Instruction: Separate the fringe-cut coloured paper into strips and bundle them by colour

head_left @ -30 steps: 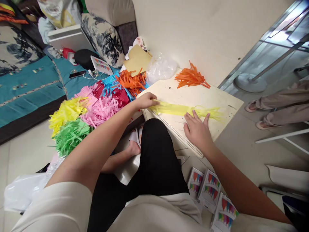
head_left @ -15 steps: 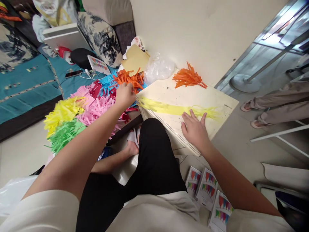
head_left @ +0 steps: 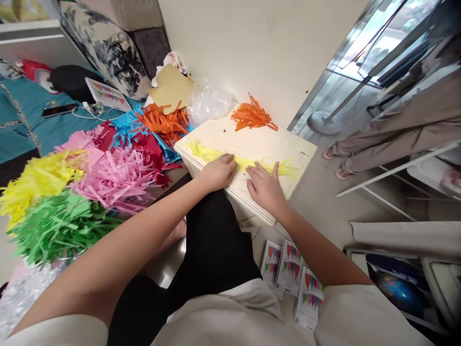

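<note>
A strip of yellow tissue paper, fringed at both ends, lies spread across a cream board-like top. My left hand rests over the strip's middle-left part, fingers together and bent down onto the paper; its thumb is hidden. Close by on the right, my right hand lies flat with fingers spread, their tips on the strip near its right fringe. Behind the strip sits a bunch of orange tissue fringe on the same top.
Left of the top are heaped pink, green and yellow tissue tassels, with another orange bunch. A clear plastic bag touches the wall. Printed packs stand on the floor. Another person's legs are at right.
My left hand has moved from the strip's left end to its middle, beside my right hand. The right hand remains on the strip. The view has shifted toward the right.
</note>
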A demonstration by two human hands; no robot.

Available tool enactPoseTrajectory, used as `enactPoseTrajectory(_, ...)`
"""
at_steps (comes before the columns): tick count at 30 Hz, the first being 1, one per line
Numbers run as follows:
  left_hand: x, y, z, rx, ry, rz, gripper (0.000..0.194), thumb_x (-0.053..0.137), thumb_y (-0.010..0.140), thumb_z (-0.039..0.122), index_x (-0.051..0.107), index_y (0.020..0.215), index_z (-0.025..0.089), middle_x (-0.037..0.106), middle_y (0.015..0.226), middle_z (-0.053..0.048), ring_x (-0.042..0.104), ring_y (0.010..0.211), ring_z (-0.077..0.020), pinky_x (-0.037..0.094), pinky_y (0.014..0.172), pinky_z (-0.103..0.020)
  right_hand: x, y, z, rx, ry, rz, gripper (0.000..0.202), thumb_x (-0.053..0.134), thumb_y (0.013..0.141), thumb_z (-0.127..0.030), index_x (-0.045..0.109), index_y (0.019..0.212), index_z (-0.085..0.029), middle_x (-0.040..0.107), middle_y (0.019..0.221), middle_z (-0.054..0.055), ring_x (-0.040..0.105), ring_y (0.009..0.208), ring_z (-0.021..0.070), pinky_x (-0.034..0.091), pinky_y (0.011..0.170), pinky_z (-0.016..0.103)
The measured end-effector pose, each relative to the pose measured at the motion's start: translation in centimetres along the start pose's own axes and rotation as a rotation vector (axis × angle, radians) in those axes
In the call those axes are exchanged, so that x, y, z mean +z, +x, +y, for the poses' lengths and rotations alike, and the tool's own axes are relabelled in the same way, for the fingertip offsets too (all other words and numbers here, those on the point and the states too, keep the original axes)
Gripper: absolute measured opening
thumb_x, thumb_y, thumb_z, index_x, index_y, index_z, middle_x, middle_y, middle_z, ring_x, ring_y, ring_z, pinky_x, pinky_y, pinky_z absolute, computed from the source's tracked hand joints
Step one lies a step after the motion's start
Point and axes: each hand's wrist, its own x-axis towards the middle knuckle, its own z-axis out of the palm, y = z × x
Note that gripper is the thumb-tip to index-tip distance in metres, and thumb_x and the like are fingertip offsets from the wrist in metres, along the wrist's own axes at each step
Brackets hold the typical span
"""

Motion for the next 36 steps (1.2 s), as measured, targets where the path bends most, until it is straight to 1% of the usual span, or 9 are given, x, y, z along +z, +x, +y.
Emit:
enactPoseTrajectory(5, 0.3, -0.3, 0.2, -0.060, -0.022, -0.052, 0.037, 0.052, 0.120, 0.028, 0.069, 0.150, 0.013, 0.054, 0.187, -0.028, 0.054, 0.177, -0.0406, 0.047, 0.144, -0.059, -1.0, 1.1, 1.3, 0.008, -0.068, -0.156, 0.064, 0.036, 0.125, -0.041, 0.060, 0.182, -0.023, 0.052, 0.191, 0.015, 0.039, 0.184, 0.0435, 0.002, 0.145, 0.095)
enactPoseTrajectory(10, -0.1, -0.3, 0.7, -0.124, -0.006, -0.097, 0.042, 0.054, 0.121, 0.031, 0.068, 0.155, 0.011, 0.046, 0.191, -0.031, 0.045, 0.181, -0.0445, 0.038, 0.148, -0.064, -2.1, 1.0, 4.3, 0.128, -0.105, -0.161, 0.067, 0.032, 0.126, -0.045, 0.058, 0.183, -0.022, 0.049, 0.193, 0.017, 0.037, 0.185, 0.0452, 0.004, 0.143, 0.097)
enactPoseTrajectory(14, -0.4, -0.5, 0.7, -0.139, 0.021, -0.063, 0.044, 0.052, 0.119, 0.026, 0.070, 0.158, 0.013, 0.055, 0.187, -0.027, 0.053, 0.177, -0.0407, 0.043, 0.146, -0.058, -2.8, 0.3, 7.5, 0.207, -0.100, -0.142, 0.066, 0.036, 0.124, -0.046, 0.059, 0.182, -0.023, 0.052, 0.191, 0.016, 0.039, 0.183, 0.0485, 0.007, 0.141, 0.100)
enactPoseTrajectory(18, -1.0, -0.5, 0.8, -0.160, 0.039, -0.014, 0.038, 0.056, 0.115, 0.020, 0.078, 0.145, 0.019, 0.073, 0.166, -0.022, 0.070, 0.156, -0.0380, 0.058, 0.129, -0.054, -3.5, -0.4, 9.3, 0.260, -0.078, -0.083, 0.066, 0.048, 0.117, -0.041, 0.061, 0.179, -0.019, 0.055, 0.188, 0.022, 0.037, 0.183, 0.0525, 0.014, 0.139, 0.101)
enactPoseTrajectory(21, -1.6, -0.3, 1.2, -0.190, 0.045, -0.011, 0.032, 0.056, 0.115, 0.019, 0.081, 0.135, 0.021, 0.078, 0.155, -0.020, 0.073, 0.144, -0.0381, 0.060, 0.118, -0.053, -3.5, -0.2, 8.1, 0.171, -0.027, 0.055, 0.064, 0.053, 0.113, -0.034, 0.065, 0.174, -0.018, 0.056, 0.187, 0.023, 0.036, 0.183, 0.0520, 0.014, 0.142, 0.097)
enactPoseTrajectory(24, -2.0, -0.1, 1.5, -0.206, 0.051, -0.006, 0.029, 0.056, 0.117, 0.020, 0.081, 0.131, 0.022, 0.080, 0.148, -0.020, 0.071, 0.143, -0.0386, 0.058, 0.115, -0.053, -2.4, 1.1, 5.3, -0.005, 0.069, 0.133, 0.057, 0.057, 0.113, -0.035, 0.071, 0.167, -0.024, 0.070, 0.175, 0.018, 0.050, 0.176, 0.0465, 0.018, 0.147, 0.088)
enactPoseTrajectory(27, -2.2, -0.1, 1.6, -0.217, 0.044, 0.000, 0.030, 0.053, 0.119, 0.021, 0.080, 0.130, 0.022, 0.081, 0.147, -0.019, 0.071, 0.142, -0.0390, 0.056, 0.114, -0.053, -1.0, 3.2, 3.1, -0.128, 0.118, 0.086, 0.047, 0.064, 0.112, -0.036, 0.079, 0.155, -0.025, 0.082, 0.156, 0.016, 0.068, 0.156, 0.0424, 0.035, 0.145, 0.076)
enactPoseTrajectory(30, -2.3, -0.3, 1.4, -0.225, 0.011, 0.002, 0.032, 0.050, 0.119, 0.020, 0.080, 0.129, 0.021, 0.082, 0.146, -0.019, 0.073, 0.140, -0.0385, 0.054, 0.114, -0.054, -0.4, 4.8, 2.4, -0.151, 0.082, 0.010, 0.037, 0.067, 0.110, -0.033, 0.087, 0.138, -0.020, 0.087, 0.140, 0.018, 0.075, 0.137, 0.0417, 0.051, 0.131, 0.066)
enactPoseTrajectory(36, -2.2, -0.8, 0.7, -0.162, -0.092, 0.054, 0.032, 0.069, 0.111, 0.031, 0.078, 0.140, 0.021, 0.079, 0.157, -0.017, 0.074, 0.145, -0.0405, 0.051, 0.122, -0.057, -1.1, 4.8, 2.2, -0.132, -0.003, -0.031, 0.040, 0.051, 0.117, -0.032, 0.090, 0.119, -0.023, 0.089, 0.133, 0.014, 0.075, 0.131, 0.0371, 0.048, 0.123, 0.057)
